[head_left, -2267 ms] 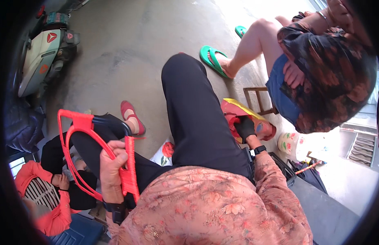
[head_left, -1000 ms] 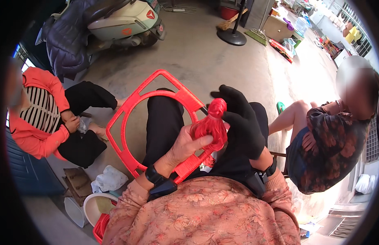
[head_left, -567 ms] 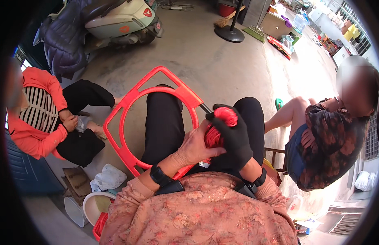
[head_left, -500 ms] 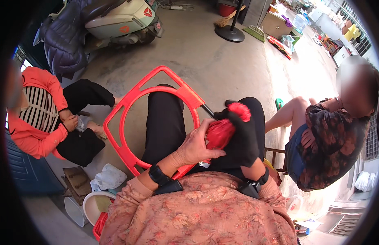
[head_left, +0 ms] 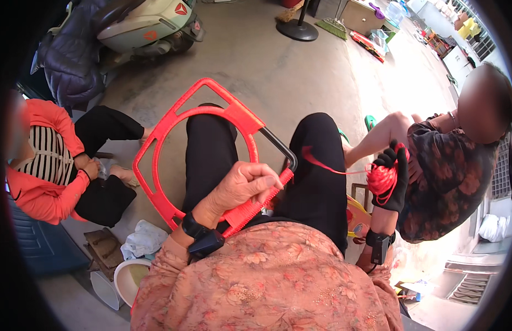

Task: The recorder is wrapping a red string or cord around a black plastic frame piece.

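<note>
A rounded four-sided frame (head_left: pixel 156 146) with an inner ring, mostly wrapped in red cord, lies across my lap. Its corner nearest my right knee is a bare black bar (head_left: pixel 279 147). My left hand (head_left: pixel 239 187) is bare and closed over the wrapped side closest to me, fingers curled at the bar; the fingertips are partly hidden. Out to the right, my right hand (head_left: pixel 396 185), in a black glove, grips a bundle of red cord (head_left: pixel 382 180). A loose red strand (head_left: pixel 325 165) runs from the bundle back toward the black bar.
One person in a coral jacket (head_left: pixel 52 193) sits at the left, another in a dark patterned top (head_left: pixel 446 182) at the right. A scooter (head_left: pixel 148 25) stands at the far left. A round black stand base (head_left: pixel 297 31) is ahead; a white bucket (head_left: pixel 126 278) sits by my left side.
My right hand has swung away to the right with the cord bundle, drawing out a strand. My left hand has left the bundle and is now at the wrapped bar.
</note>
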Demonstrator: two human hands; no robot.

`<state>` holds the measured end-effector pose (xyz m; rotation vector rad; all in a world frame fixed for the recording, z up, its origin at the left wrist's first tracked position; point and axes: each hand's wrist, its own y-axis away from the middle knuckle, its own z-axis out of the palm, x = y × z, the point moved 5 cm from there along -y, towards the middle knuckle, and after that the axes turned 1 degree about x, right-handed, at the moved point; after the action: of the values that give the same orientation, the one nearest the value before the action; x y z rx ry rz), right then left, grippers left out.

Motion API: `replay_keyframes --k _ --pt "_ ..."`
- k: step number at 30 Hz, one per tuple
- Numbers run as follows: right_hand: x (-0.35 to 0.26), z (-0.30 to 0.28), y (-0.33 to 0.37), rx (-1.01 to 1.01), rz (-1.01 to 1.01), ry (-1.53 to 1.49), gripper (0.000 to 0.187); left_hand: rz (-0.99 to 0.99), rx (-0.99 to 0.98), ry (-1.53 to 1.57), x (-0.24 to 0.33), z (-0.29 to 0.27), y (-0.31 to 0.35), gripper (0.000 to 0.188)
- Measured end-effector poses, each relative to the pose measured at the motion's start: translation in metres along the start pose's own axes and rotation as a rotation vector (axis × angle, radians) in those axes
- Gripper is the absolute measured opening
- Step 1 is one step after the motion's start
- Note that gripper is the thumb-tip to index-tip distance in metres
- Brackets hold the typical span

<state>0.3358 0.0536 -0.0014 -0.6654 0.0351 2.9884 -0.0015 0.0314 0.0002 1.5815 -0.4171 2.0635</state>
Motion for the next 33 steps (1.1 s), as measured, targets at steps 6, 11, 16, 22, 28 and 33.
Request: replay_keyframes --k 6,11,16,22,28,33 --pt "0.024 -0.002 0.043 0.187 0.051 0.264 0.02 -0.01 0.079 -0.016 -0.009 -0.002 -0.006 0.02" --pt "0.079 0.041 0.038 0.118 0.243 0.383 0.026 0.099 0.009 0.077 -0.001 0.008 -0.015 0.034" --pt "0.125 0.129 0.024 -0.389 0.378 0.494 0.025 0.023 -0.262 0.21 0.01 0.04 -0.012 0.067" --pt "0.094 0.141 0.004 -0.286 0.267 0.08 0.03 -0.153 -0.248 -0.029 -0.004 0.027 -0.001 0.022" --pt "0.036 0.046 0.008 -0.105 0.184 0.097 0.031 -0.149 -0.115 0.096 -0.016 0.023 -0.008 0.026" --pt "-0.021 -0.052 0.039 0.328 -0.045 0.421 0.022 -0.168 0.037 0.097 -0.016 0.007 -0.006 0.025"
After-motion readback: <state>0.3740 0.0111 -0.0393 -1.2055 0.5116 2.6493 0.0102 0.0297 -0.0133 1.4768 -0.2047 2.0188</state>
